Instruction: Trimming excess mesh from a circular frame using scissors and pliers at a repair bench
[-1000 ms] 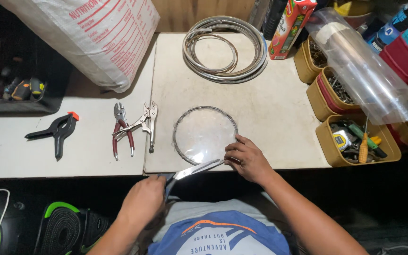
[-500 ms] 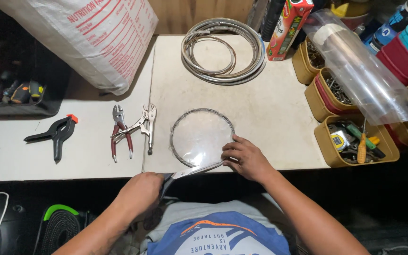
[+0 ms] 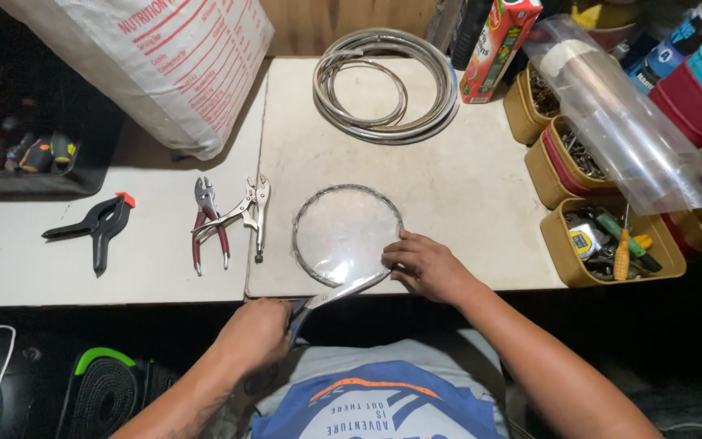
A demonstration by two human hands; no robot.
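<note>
Left hand [image 3: 255,332] gripping snips [image 3: 336,294] — blades at clear disc [image 3: 345,234], right hand [image 3: 422,264] pressing disc's edge flat

Single view only, from a head-worn camera, aimed almost straight down over the near edge of a pale worktable [image 3: 465,179]. Close enough for both forearms to enter from the bottom of the frame, with the left hand [image 3: 255,332] low centre-left and the right hand [image 3: 426,266] just right of centre. Wearer's own shirt [image 3: 375,402] filling the bottom centre. Far edge of the table near the top of the frame, yellow bins [image 3: 611,244] cut off at the right edge, a white sack [image 3: 156,65] cropped at upper left. No second view for overlap.
</note>
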